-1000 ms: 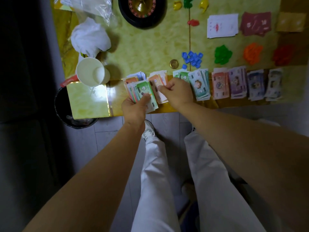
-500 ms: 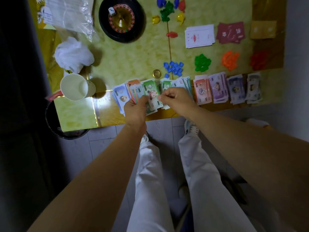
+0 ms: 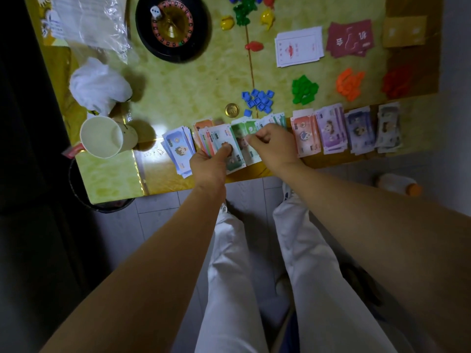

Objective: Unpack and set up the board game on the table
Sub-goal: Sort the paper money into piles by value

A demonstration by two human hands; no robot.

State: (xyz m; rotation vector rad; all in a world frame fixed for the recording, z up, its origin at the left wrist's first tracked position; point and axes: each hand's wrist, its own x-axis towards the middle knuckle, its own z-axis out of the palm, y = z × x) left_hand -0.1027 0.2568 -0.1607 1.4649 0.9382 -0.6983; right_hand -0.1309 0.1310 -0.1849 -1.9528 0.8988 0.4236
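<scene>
My left hand (image 3: 210, 165) grips a fanned stack of play money (image 3: 221, 142) at the table's near edge, thumb on top. My right hand (image 3: 274, 145) pinches a green note (image 3: 242, 131) at the fan's right side. A blue note pile (image 3: 178, 149) lies just left of the fan. To the right lie sorted piles: red (image 3: 304, 137), purple (image 3: 331, 129), dark purple (image 3: 360, 129) and grey (image 3: 388, 127). Behind them sit a gold coin (image 3: 232, 110), blue tokens (image 3: 258, 99), green tokens (image 3: 303, 89) and orange tokens (image 3: 349, 82).
A roulette wheel (image 3: 173, 26) with a die stands at the back. White cards (image 3: 298, 49), maroon cards (image 3: 350, 40) and coloured pawns (image 3: 244, 14) lie beyond the tokens. A paper cup (image 3: 103, 137), crumpled tissue (image 3: 99, 85) and a plastic bag (image 3: 91, 20) occupy the left.
The camera has shifted, so the table sits lower and further right in view. A blue pile now lies separate to the left. My hands still work the fan, the right pinching a green note.
</scene>
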